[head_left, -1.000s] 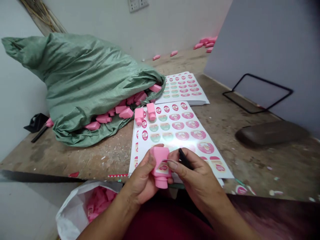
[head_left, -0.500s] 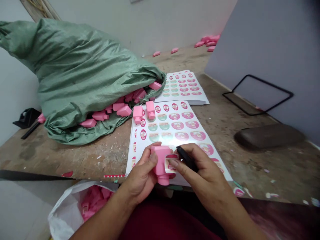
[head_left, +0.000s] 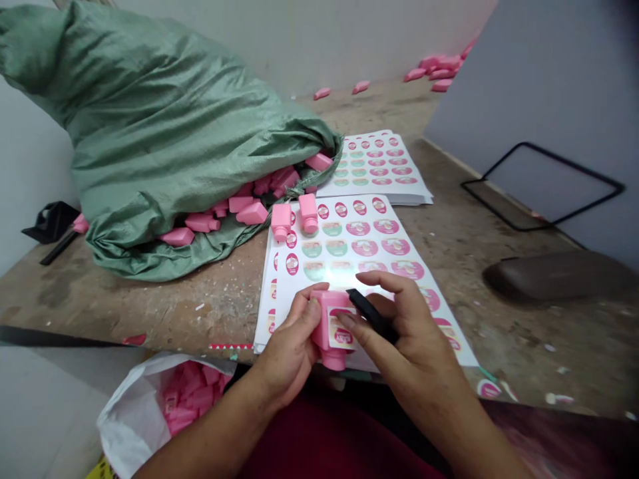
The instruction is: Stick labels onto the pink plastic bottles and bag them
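Pink btl (head_left: 323,307) held just above label sheet (head_left: 287,286), label (head_left: 341,337) now on its front.
L hand (head_left: 287,352) closed around btl body; R hand (head_left: 404,326) curled on black-handled tool (head_left: 372,316), thumb tip at label edge. Two more pink btls (head_left: 281,221) lie at sheet's far edge, green woven sack (head_left: 164,133) beyond.
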Demonstrator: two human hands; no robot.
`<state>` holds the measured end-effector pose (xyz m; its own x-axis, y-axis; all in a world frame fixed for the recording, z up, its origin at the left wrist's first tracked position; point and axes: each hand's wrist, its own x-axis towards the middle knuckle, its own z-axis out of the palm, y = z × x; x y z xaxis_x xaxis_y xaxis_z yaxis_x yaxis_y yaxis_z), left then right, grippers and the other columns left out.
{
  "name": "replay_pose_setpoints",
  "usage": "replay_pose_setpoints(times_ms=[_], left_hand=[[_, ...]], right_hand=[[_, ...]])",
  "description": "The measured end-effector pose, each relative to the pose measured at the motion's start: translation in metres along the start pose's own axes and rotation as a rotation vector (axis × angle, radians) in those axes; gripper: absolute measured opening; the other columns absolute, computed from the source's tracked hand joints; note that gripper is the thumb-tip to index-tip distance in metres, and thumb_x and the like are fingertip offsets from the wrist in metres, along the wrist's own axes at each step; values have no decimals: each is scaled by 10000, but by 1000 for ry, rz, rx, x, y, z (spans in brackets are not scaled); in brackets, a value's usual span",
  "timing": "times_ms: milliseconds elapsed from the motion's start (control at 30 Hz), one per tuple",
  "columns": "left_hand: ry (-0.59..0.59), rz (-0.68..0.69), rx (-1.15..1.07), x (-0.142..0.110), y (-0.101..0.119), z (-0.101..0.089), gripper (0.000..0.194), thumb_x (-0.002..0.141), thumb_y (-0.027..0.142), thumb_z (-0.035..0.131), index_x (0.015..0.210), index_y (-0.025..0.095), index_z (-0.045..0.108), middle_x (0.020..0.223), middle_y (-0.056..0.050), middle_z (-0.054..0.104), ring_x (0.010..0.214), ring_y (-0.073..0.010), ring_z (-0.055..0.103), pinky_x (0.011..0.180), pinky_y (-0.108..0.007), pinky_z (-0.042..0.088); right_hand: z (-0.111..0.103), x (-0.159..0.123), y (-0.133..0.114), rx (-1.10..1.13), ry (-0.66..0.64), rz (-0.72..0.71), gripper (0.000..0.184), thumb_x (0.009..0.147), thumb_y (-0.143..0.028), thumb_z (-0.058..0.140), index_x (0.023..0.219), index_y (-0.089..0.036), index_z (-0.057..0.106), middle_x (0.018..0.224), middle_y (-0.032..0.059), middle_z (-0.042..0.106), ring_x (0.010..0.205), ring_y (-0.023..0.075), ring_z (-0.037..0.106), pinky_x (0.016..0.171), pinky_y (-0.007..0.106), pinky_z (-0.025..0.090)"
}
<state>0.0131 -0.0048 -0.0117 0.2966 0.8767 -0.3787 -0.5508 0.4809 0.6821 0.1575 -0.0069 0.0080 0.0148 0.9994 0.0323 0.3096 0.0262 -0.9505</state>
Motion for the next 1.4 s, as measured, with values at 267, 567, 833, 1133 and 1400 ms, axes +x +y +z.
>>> replay_pose_setpoints(times_ms=[267, 567, 833, 1133, 1400], left_hand=[[-2, 1, -28, 2, -1, -3, 322, 943, 420, 576, 1200, 226, 573, 1148, -81, 662, 1053, -223, 646, 943, -406, 507], [-2, 5, -11, 2, -1, -2, 289, 943, 404, 581, 1178, 235, 584, 1179, -76, 658, 1085, -222, 640, 975, -393, 476], [-47, 4, 140, -4, 0, 1, 465, 882, 326, 683, 1291, 254, 474, 1239, -71, 638, 1127, -214, 613, 965, -347, 455], [10, -18, 148, -8, 4, 8, 441, 834, 322, 722, 1202, 195, 515, 1198, -107, 626, 976, -222, 659, 788, -333, 534], [25, -47, 115, -18, 5, 8, 665, 680, 100, 804, 1227, 231, 450, 1100, -43, 633, 929, -164, 656, 759, -273, 544]], right_hand=[[0, 4, 1, 52, 9, 48, 343, 831, -342, 632, 1130, -264, 483, 738, -25, 649, 624, 157, 603, 577, 273, 470], [1, 4, 4, 23, -15, 29, 330, 846, -342, 610, 1141, -262, 485, 731, -37, 635, 610, 156, 607, 580, 275, 470], [3, -1, 8, -221, 58, -101, 324, 878, -324, 578, 1194, -271, 536, 837, 9, 700, 673, 190, 643, 612, 294, 449], [-15, 9, 6, -410, 242, -339, 129, 910, -341, 584, 861, -243, 653, 814, 31, 728, 677, 193, 633, 637, 318, 380], [-3, 12, 4, -34, -32, -119, 168, 800, -330, 661, 695, -231, 575, 626, -41, 549, 588, 140, 505, 559, 263, 386]])
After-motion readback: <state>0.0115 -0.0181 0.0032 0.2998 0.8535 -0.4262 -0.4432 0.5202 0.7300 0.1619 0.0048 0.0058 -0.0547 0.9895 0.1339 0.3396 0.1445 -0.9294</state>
